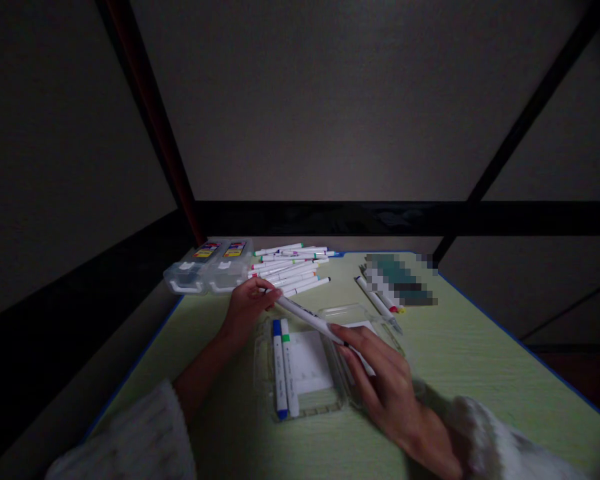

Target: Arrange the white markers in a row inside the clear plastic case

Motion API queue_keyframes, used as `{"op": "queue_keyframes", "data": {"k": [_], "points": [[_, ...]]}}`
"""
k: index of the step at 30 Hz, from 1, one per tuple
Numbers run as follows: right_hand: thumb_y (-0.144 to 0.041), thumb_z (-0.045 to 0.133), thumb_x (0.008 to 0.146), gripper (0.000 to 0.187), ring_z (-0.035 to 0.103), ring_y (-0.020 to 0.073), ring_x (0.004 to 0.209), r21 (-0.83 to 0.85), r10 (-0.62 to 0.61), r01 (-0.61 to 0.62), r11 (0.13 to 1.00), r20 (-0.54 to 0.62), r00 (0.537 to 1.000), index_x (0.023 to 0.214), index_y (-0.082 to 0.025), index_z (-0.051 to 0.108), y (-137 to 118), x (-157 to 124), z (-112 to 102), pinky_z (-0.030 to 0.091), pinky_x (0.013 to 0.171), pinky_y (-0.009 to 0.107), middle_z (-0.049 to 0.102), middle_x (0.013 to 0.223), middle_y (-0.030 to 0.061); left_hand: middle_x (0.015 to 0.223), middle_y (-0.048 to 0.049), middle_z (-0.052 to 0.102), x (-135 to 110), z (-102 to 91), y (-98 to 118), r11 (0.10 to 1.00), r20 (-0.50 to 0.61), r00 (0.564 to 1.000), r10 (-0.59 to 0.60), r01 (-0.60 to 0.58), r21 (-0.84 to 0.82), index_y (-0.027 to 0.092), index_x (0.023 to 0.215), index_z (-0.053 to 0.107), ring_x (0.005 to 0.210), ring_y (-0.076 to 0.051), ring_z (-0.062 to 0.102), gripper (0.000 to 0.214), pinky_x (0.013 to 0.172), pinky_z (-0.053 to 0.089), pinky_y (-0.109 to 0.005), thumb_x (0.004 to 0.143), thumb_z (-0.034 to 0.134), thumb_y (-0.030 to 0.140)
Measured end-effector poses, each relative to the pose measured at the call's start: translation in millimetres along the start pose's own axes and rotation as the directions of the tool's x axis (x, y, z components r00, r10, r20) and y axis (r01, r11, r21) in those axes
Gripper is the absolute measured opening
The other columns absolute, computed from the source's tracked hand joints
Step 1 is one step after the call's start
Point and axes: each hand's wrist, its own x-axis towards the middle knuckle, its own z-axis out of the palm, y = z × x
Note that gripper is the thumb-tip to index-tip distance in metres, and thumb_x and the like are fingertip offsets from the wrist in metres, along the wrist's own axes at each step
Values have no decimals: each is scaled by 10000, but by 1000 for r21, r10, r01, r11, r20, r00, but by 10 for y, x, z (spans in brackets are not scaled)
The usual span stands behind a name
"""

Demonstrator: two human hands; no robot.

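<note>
A white marker pen [303,313] is held slantwise above an opened clear plastic case [323,404]. My left hand [247,308] pinches its far left end, and the fingers of my right hand [383,373] close round its near right end. Inside the left half of the case lie a blue-capped marker [279,373] and a green-banded marker [289,373], side by side along the left wall. White paper [310,360] shows beside them. My right hand covers part of the case's right half.
Several white markers [290,267] lie in a loose pile at the back. Two closed clear cases [225,280] with handles stand at the back left. More markers [377,297] lie at the right, next to a blurred-out greenish item [400,280]. The green table [460,347] has a blue edge.
</note>
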Motion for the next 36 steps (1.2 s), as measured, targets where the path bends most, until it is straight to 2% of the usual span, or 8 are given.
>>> {"op": "queue_keyframes", "data": {"k": [6, 10, 13, 16, 20, 24, 28, 36], "points": [[-120, 408, 858, 258, 556, 142, 714, 55, 140, -133, 990, -138, 980, 1076, -205, 517, 29, 52, -29, 449, 619, 271, 574, 797, 26, 559, 44, 555, -29, -7, -9, 984, 160, 982, -97, 118, -132, 139, 590, 457, 413, -34, 449, 314, 387, 308, -145, 537, 727, 290], [-180, 393, 877, 196, 516, 127, 652, 124, 290, -267, 956, -231, 929, 1005, -224, 535, 78, 69, -23, 414, 607, 273, 524, 712, -9, 610, 26, 590, -48, -19, 10, 935, 337, 924, -182, 268, -230, 140, 575, 418, 436, -38, 485, 350, 397, 343, -142, 553, 731, 296], [-215, 376, 885, 183, 497, 121, 630, 180, 367, -327, 928, -285, 886, 992, -227, 524, 111, 68, -8, 400, 590, 268, 504, 691, -20, 575, 20, 592, -72, -43, 46, 894, 488, 840, -238, 386, -227, 139, 567, 407, 427, -41, 497, 362, 405, 359, -138, 567, 733, 296], [-237, 369, 888, 179, 483, 114, 609, 222, 414, -359, 906, -295, 861, 993, -227, 514, 120, 72, 3, 390, 576, 260, 491, 663, -31, 587, -14, 629, -103, -82, 88, 875, 638, 722, -269, 460, -151, 135, 604, 436, 436, -54, 524, 330, 416, 367, -139, 595, 725, 294], [-256, 385, 882, 167, 468, 109, 599, 242, 447, -388, 889, -283, 848, 981, -224, 516, 114, 88, 8, 387, 557, 247, 481, 636, -36, 736, -81, 685, -149, -105, 136, 889, 779, 589, -215, 448, -94, 131, 751, 498, 514, -93, 586, 282, 464, 406, -166, 645, 691, 307], [-255, 412, 870, 167, 473, 108, 609, 272, 469, -401, 875, -265, 842, 1012, -230, 495, 119, 82, 25, 400, 559, 246, 484, 659, -33, 762, -56, 680, -185, -64, 170, 916, 823, 518, -234, 402, 8, 134, 811, 521, 599, -129, 631, 291, 546, 442, -204, 628, 706, 264], [-238, 463, 843, 228, 499, 109, 625, 380, 496, -382, 842, -271, 825, 1069, -245, 430, 116, 77, 54, 432, 567, 254, 495, 744, -21, 757, -34, 666, -203, -10, 172, 928, 818, 508, -269, 365, 78, 139, 857, 537, 635, -147, 643, 328, 571, 443, -217, 600, 723, 223], [-156, 492, 811, 385, 520, 118, 579, 471, 427, -277, 837, -248, 870, 1138, -257, 317, 80, 99, 82, 447, 527, 259, 522, 698, -34, 736, -10, 635, -246, 94, 145, 940, 748, 619, -242, 340, 23, 158, 905, 496, 693, -165, 641, 407, 597, 447, -241, 575, 731, 197]]}}
